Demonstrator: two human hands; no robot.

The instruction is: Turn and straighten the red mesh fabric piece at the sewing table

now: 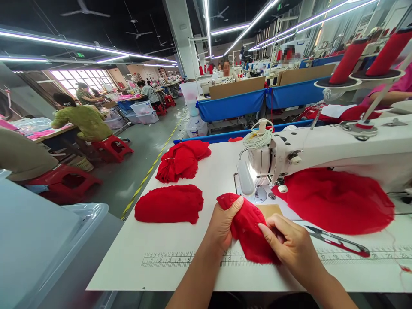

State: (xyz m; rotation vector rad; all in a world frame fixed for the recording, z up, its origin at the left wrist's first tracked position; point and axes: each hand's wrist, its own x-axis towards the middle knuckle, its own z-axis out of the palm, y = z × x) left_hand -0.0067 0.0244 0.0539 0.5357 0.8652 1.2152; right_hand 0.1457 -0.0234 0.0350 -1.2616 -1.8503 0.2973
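Between my two hands is a piece of red fabric [252,231], held just in front of the sewing machine [260,159]. My left hand [223,221] pinches its upper left part, thumb on top. The right edge is gripped by my right hand [288,240], thumb and fingers closed on the cloth. Beside my right hand lies a pair of thread snips [337,241] on the table. A larger red fabric piece [337,201] spreads under the machine arm. To the left, a flat red panel [169,204] rests below a tied bundle of red fabric [183,161].
A printed ruler [170,259] runs along the white table [122,272] near its front edge. Red thread cones [349,62] stand above the machine. Plastic bins [86,210] sit at the left. Beyond the aisle, co-workers sit on red stools [112,148].
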